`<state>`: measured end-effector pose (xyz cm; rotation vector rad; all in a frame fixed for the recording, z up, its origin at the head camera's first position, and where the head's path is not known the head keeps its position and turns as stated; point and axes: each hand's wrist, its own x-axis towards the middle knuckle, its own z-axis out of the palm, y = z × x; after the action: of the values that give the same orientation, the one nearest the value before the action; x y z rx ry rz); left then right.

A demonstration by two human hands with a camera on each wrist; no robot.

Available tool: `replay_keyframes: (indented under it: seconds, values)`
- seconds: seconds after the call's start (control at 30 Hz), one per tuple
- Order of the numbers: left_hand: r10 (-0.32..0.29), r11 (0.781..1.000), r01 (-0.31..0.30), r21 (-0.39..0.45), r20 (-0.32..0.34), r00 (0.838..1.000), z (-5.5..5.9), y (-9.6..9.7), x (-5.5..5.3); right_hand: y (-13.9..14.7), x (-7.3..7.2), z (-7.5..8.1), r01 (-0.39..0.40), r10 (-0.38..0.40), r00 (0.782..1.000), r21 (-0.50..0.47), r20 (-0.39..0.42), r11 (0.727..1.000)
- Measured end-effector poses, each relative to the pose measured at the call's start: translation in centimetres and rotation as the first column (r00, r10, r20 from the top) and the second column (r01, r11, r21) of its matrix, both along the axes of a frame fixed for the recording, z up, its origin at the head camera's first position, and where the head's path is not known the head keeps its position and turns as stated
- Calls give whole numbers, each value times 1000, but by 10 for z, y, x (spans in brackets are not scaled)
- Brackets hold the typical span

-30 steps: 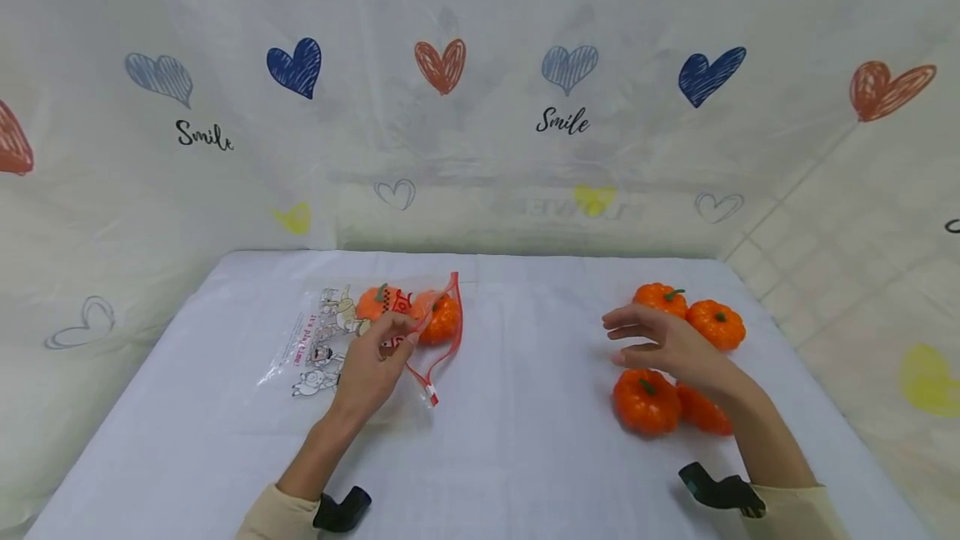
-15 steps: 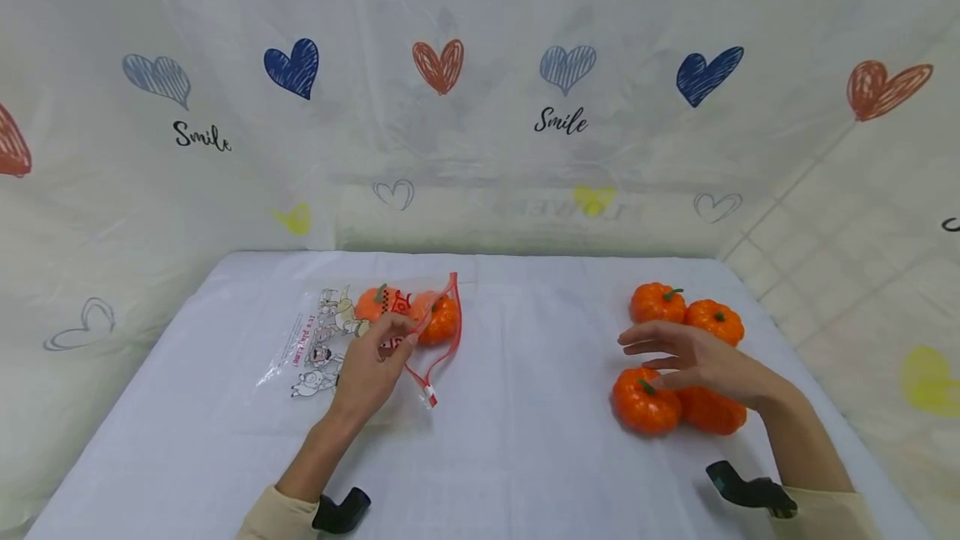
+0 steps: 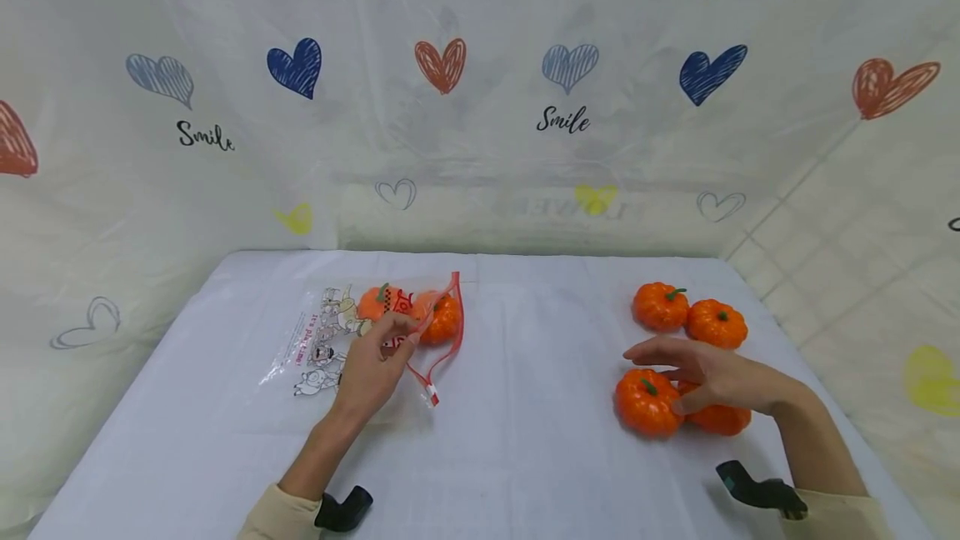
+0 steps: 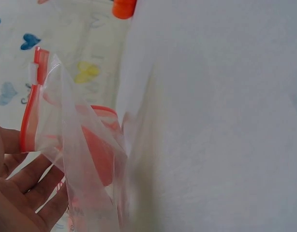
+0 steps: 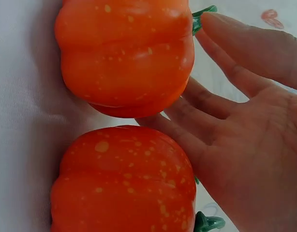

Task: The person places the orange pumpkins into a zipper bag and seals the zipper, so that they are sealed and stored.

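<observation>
My left hand [image 3: 372, 367] pinches the red-edged mouth of a clear zip bag [image 3: 321, 352] printed with cartoon animals. The mouth gapes to the right, with a white slider near its front end. Two small orange pumpkins [image 3: 444, 320] show inside the bag. On the right, my right hand [image 3: 727, 375] is over two near pumpkins, one at the front left [image 3: 645, 407] and one partly hidden under the hand [image 3: 720, 420]. In the right wrist view its thumb is by a green stem [image 5: 197, 21] and its extended fingers reach behind the upper pumpkin [image 5: 124, 53]; contact is unclear.
Two more pumpkins, one at the back [image 3: 660, 307] and one beside it [image 3: 717, 324], lie beyond my right hand. A white cloth [image 3: 525, 440] covers the table. Behind it hangs a pale sheet [image 3: 495, 140] printed with hearts.
My right hand has come back from the far pumpkins, moved rightward and lowered over the near pair. The left hand and bag have stayed in place.
</observation>
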<state>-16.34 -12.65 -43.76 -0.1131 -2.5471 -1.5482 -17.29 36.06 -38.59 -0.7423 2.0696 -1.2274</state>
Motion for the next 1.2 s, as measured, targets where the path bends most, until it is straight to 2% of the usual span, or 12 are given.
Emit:
replay_keyframes:
  seconds: [0.23, 0.37, 0.63, 1.0, 1.07, 1.2]
  values:
    - [0, 1000, 0, 2, 8, 1000, 0, 0, 0, -4, -1, -1, -12, 11, 1000, 21, 29, 1000]
    - [1, 1000, -1, 1, 10, 1000, -1, 0, -1, -8, -1, -2, 9, -9, 1000, 35, 18, 999]
    - [-1, 1000, 1, 8, 12, 1000, -1, -1, 0, -17, -4, -9, 103, -99, 994, 88, -51, 991]
    - [-1, 1000, 1, -3, 12, 1000, 2, -2, 0, -30, -9, -14, 146, -110, 978, 205, -177, 968]
    - [-1, 1000, 1, -3, 13, 1000, 3, -2, 0, -33, -10, -15, 154, -116, 976, 203, -185, 967]
    - [1, 1000, -1, 0, 19, 1000, 3, -1, -1, -40, -11, -17, 148, -123, 981, 170, -147, 974]
